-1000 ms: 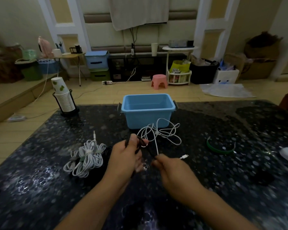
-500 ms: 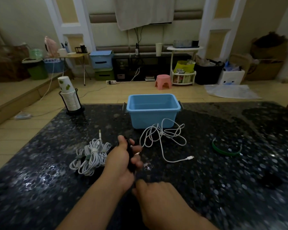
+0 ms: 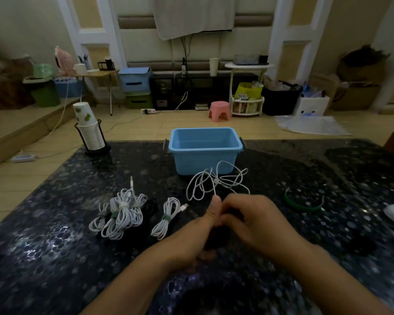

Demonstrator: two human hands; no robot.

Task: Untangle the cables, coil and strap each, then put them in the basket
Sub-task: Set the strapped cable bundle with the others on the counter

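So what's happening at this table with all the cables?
A person is tidying cables. Both hands, left and right, are bunched together over something dark; what it is cannot be made out. A loose white cable lies tangled just beyond them, before the blue basket, which looks empty. To the left lie a strapped bundle and a smaller strapped coil. A green strap waits on the right.

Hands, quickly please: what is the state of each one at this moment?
Left hand: fingers curled, thumb up, gripping a dark cable bundle.
Right hand: curled over the same bundle; its exact grip cannot be told.
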